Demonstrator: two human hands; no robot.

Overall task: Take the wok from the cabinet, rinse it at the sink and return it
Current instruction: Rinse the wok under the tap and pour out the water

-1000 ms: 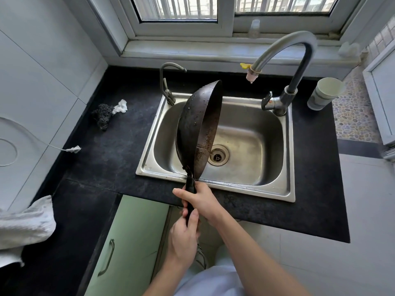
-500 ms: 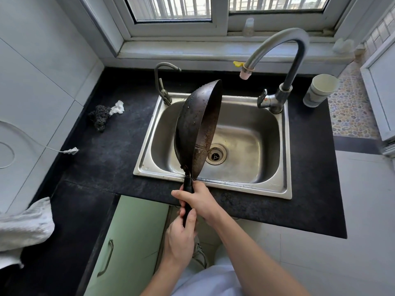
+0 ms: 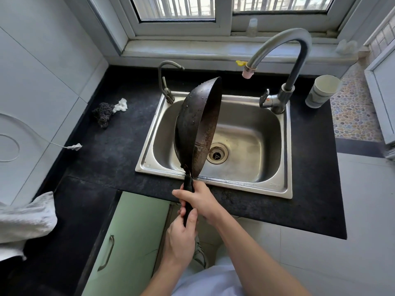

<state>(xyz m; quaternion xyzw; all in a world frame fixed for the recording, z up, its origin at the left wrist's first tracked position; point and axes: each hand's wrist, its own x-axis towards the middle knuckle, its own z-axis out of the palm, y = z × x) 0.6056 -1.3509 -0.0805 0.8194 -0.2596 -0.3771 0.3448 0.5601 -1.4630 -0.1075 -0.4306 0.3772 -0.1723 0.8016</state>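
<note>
Head view shows very little changed over the last second. The wok [image 3: 192, 124] stays stood on edge above the sink [image 3: 256, 185], its hollow turned to the right and its lower rim hanging over the basin close to the drain [image 3: 217, 153]. It seems clear of the steel, though the angle makes that hard to confirm.

The right grip [image 3: 199, 201] remains wrapped round the black handle [image 3: 188, 184] just below the pan. The left grip [image 3: 181, 238] is still closed round the same handle lower down, thumb laid along it. No stream falls from the tap [image 3: 277, 42], and droplets bead on the wok's dark outer wall.

I judge the rinsing is over and this is the draining pause. What remains is carrying the wok back to the cabinet [image 3: 132, 242] under the table [image 3: 106, 150]. A tilted wet pan can drip on the way.
</note>
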